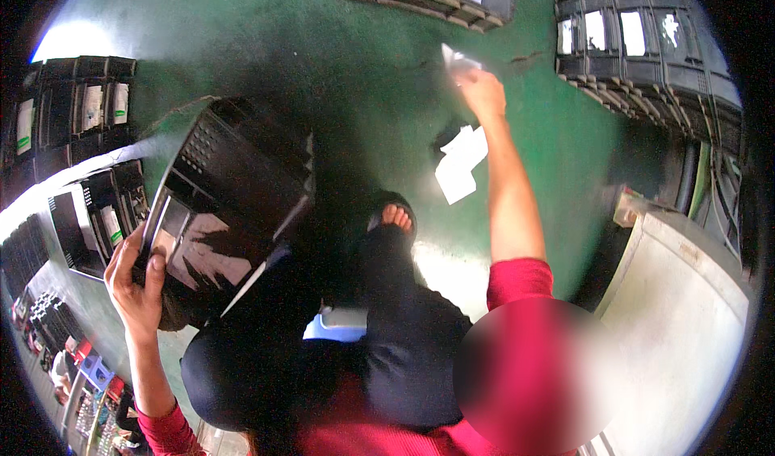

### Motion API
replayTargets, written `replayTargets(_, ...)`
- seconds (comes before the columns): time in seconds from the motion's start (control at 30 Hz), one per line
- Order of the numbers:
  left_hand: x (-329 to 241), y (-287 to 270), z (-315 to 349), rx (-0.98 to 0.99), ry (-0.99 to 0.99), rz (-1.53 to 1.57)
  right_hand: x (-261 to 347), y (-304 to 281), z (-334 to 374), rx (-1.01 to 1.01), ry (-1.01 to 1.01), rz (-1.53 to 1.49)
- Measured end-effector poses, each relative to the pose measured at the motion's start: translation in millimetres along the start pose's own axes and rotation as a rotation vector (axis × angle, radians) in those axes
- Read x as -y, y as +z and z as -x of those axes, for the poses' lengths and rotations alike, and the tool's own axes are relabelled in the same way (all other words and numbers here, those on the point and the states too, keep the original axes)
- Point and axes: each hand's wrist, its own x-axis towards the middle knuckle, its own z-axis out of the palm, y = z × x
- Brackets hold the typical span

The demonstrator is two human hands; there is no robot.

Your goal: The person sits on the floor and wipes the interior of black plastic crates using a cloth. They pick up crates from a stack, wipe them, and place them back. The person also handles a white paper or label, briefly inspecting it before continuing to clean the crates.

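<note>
The load-bearing surface is a green floor point(363, 60), glossy, with bright glare at upper left and below centre, and a crack line at upper right. Directly on it, right of centre, lie white paper pieces point(456, 181), flat and seemingly overlapping. A black crate point(412, 2) rests at the top edge. Black stacked crates point(630, 73) stand at upper right; further dark crates point(60, 109) occupy the left side, their lowest contact partly unclear. A sandalled foot point(395, 216) is planted near centre.
</note>
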Motion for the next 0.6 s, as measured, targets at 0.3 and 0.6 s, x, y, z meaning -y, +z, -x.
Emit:
replayTargets(0.3, 10, 1, 4, 0.007, -0.043, 0.002, -80, 15, 165, 0.184, 0.178, -0.262)
replayTargets(0.6, 8, 2, 4, 0.011, -0.039, -0.009, -87, 44, 157, 0.208, 0.228, -0.118)
